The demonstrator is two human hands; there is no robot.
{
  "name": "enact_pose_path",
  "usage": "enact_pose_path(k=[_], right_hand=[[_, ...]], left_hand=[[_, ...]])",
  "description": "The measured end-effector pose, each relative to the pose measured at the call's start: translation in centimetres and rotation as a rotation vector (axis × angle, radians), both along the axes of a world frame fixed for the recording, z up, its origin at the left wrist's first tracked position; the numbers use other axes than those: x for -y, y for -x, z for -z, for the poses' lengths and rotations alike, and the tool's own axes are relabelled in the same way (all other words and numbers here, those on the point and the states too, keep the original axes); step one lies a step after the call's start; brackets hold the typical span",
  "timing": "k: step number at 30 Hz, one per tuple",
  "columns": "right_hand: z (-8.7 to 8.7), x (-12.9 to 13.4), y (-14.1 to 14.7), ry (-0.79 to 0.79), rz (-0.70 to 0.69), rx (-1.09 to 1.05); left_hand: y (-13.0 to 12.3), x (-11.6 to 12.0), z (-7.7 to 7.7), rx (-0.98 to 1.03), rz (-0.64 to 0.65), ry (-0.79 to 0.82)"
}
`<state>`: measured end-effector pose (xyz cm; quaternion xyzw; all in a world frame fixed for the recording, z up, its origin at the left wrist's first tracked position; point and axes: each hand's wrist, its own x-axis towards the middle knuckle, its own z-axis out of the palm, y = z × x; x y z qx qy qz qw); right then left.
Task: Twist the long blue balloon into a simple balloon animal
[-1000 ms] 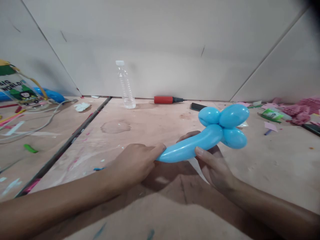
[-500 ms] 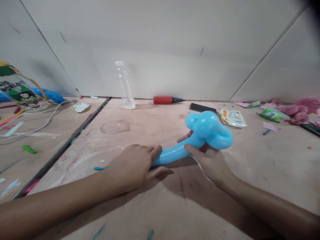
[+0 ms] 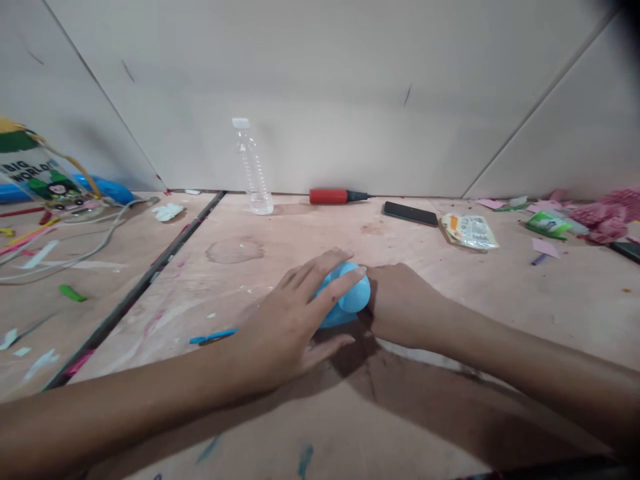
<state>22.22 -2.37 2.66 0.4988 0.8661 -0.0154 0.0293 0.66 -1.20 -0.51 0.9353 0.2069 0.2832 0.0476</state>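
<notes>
A light blue twisted balloon (image 3: 355, 293) is bunched between my two hands, low over the wooden table (image 3: 280, 267). My left hand (image 3: 300, 307) lies over the balloon's left part, fingers wrapped over its top and thumb below. Against the balloon's right side is my right hand (image 3: 400, 303), closed, with its fingertips hidden behind the balloon. A thin blue end (image 3: 215, 336) sticks out to the left of my left wrist. Much of the balloon is covered by my hands.
Along the wall stand a clear bottle (image 3: 256, 173) and a red pump (image 3: 329, 196). A black phone (image 3: 410, 213) and a plastic packet (image 3: 470, 231) lie at the right back. A printed bag (image 3: 45, 177) and cables are at left, pink scraps (image 3: 600, 217) far right.
The balloon's bulbous end has moved left and down, in close to my left hand. My right hand has shifted left and turned over. More of the thin blue end shows at the left.
</notes>
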Motion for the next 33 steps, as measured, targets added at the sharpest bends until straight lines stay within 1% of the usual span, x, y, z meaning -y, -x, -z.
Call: enact_pose_path(k=[3, 6, 8, 10, 12, 14, 16, 18, 20, 22, 24, 26, 28, 29, 30, 31, 33], right_hand=[[-0.5, 0.1, -0.2, 0.078, 0.016, -0.058], [-0.9, 0.3, -1.0, 0.133, 0.042, -0.202], [-0.9, 0.4, -1.7, 0.164, 0.004, -0.325], [-0.6, 0.6, -2.4, 0.196, -0.069, -0.437], [-0.2, 0.8, -2.9, 0.212, -0.12, -0.518], [0.5, 1.0, -3.1, 0.212, -0.119, -0.563], [1.1, 1.2, -3.0, 0.185, -0.106, -0.579], [1.7, 1.4, -2.7, 0.154, -0.111, -0.576], [2.0, 1.3, -2.4, 0.132, -0.107, -0.569], [2.1, 1.2, -2.1, 0.132, -0.091, -0.583], [2.1, 1.2, -1.9, 0.14, -0.047, -0.604], [2.0, 1.3, -1.7, 0.115, 0.052, -0.608], [2.3, 1.6, -1.5, 0.007, 0.188, -0.591], [2.5, 1.8, -1.4, -0.075, 0.222, -0.568], [2.8, 2.0, -1.3, -0.165, 0.218, -0.533], [3.2, 2.2, -1.2, -0.246, 0.176, -0.485], [3.9, 2.3, -0.9, -0.348, 0.041, -0.379]], left_hand=[[-0.3, -0.9, 0.7, 0.078, 0.107, 0.052], [-0.2, -1.6, 1.0, 0.117, 0.228, -0.002], [0.0, -1.7, 0.7, 0.091, 0.25, -0.063], [0.3, -1.8, 0.4, 0.013, 0.263, -0.129], [0.7, -1.8, 0.2, -0.068, 0.304, -0.198], [1.0, -1.8, 0.1, -0.098, 0.336, -0.222], [1.1, -1.9, 0.1, -0.093, 0.327, -0.163], [1.2, -2.1, 0.1, -0.066, 0.284, -0.071], [1.0, -2.3, 0.1, -0.025, 0.236, 0.004], [0.9, -2.6, -0.1, -0.01, 0.217, 0.067], [0.7, -2.8, -0.4, -0.014, 0.221, 0.131], [0.7, -3.0, -0.9, -0.02, 0.212, 0.205], [0.8, -3.2, -1.3, 0.0, 0.178, 0.297], [0.8, -3.4, -1.5, 0.016, 0.156, 0.345], [0.9, -3.6, -1.6, 0.034, 0.132, 0.395], [0.9, -3.8, -1.6, 0.058, 0.113, 0.44], [1.1, -4.3, -1.5, 0.114, 0.099, 0.517]])
